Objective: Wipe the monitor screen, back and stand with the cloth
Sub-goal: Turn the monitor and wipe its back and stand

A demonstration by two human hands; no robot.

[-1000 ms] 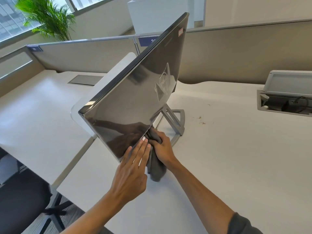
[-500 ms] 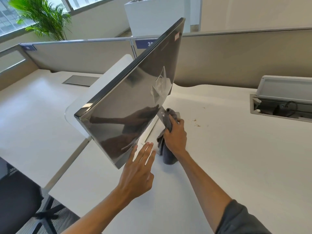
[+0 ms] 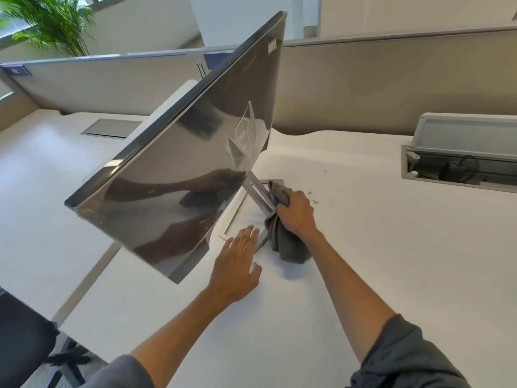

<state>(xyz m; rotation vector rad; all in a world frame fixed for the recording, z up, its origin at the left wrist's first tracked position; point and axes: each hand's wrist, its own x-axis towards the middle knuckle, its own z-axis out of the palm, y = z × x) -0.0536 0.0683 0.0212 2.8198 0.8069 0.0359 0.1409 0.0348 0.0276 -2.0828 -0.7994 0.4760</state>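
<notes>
On a white desk, glossy monitor back toward the viewer, right hand gripping a gray cloth against the stand, left hand flat with straight fingers beside the base; stand wiping seemingly underway, screen out of sight, so unjudgeable

Monitor screen faces away; cloth hides stand's arm

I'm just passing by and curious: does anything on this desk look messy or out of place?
Yes. Small brownish crumbs lie scattered on the white desk, just past the right hand wiping the monitor stand with the grey cloth. Also, the cable box lid at the right stands open.
</notes>
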